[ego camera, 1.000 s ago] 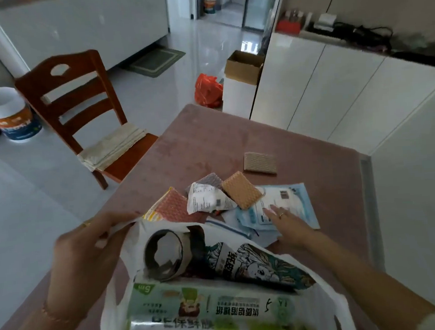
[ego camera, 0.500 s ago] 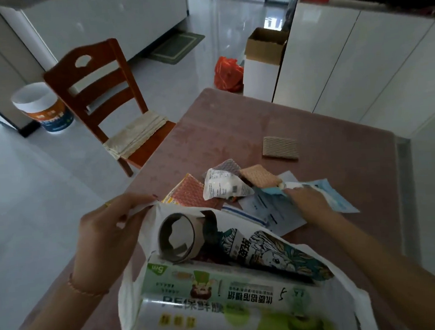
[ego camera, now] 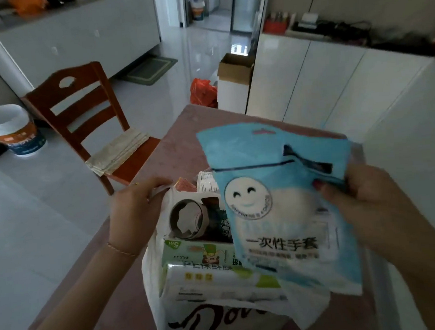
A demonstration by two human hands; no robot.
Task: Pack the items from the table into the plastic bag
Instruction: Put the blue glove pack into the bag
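A white plastic bag [ego camera: 222, 316] stands on the pink table [ego camera: 183, 131] right in front of me. My left hand [ego camera: 134, 212] grips its left rim and holds it apart. Inside lie a green and white box of cling film [ego camera: 205, 258] and a cardboard tube [ego camera: 186, 218]. My right hand [ego camera: 363, 201] pinches the right edge of a flat light blue packet of disposable gloves [ego camera: 281, 212] with a smiley face, held upright over the bag's right side. Behind the bag, an orange-red sponge cloth [ego camera: 184, 185] and a small white packet [ego camera: 206, 182] peek out; the blue packet hides whatever else lies on the table.
A wooden chair [ego camera: 84, 117] with a folded cloth on its seat stands left of the table. White cabinets [ego camera: 321, 85] run along the right. On the floor beyond are a cardboard box [ego camera: 235, 68], an orange bag [ego camera: 202, 93] and a white bucket [ego camera: 10, 130].
My right hand has lifted the blue glove packet off the table and brought it up over the bag. My left hand keeps hold of the bag's rim.
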